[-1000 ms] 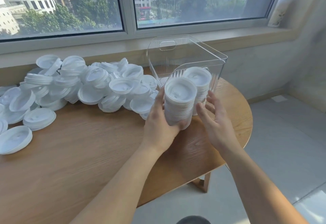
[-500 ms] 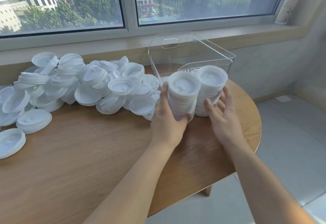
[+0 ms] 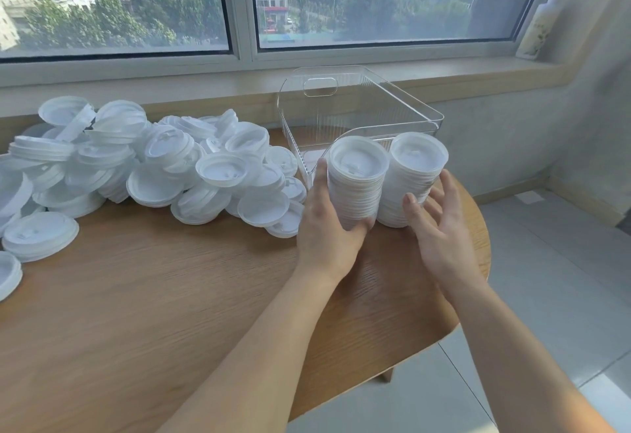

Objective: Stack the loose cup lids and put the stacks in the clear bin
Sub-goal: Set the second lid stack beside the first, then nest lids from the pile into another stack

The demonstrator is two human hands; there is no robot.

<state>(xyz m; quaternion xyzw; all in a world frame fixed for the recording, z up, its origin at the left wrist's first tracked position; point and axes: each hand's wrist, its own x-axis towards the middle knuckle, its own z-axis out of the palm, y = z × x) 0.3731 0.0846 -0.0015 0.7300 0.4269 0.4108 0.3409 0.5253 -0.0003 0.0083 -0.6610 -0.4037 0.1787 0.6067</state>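
Note:
Two tall stacks of white cup lids stand side by side on the wooden table [image 3: 170, 296], just in front of the clear bin [image 3: 420, 115]. My left hand [image 3: 327, 227] grips the left stack [image 3: 356, 183], thumb under its near side and fingers round its left. My right hand [image 3: 440, 227] is spread beside the right stack [image 3: 415, 176], fingertips touching its lower side. A big heap of loose white lids [image 3: 143, 166] covers the table's left and back. The bin holds no lids that I can see.
The bin stands against the window sill [image 3: 478, 74] at the table's back right. A pump bottle [image 3: 543, 19] stands on the sill's right end. The table's rounded edge drops to a tiled floor [image 3: 546, 279] on the right.
Both stacks and both hands sit slightly further right and closer to the bin than one second ago. My right hand has moved from the left stack's side to the right stack.

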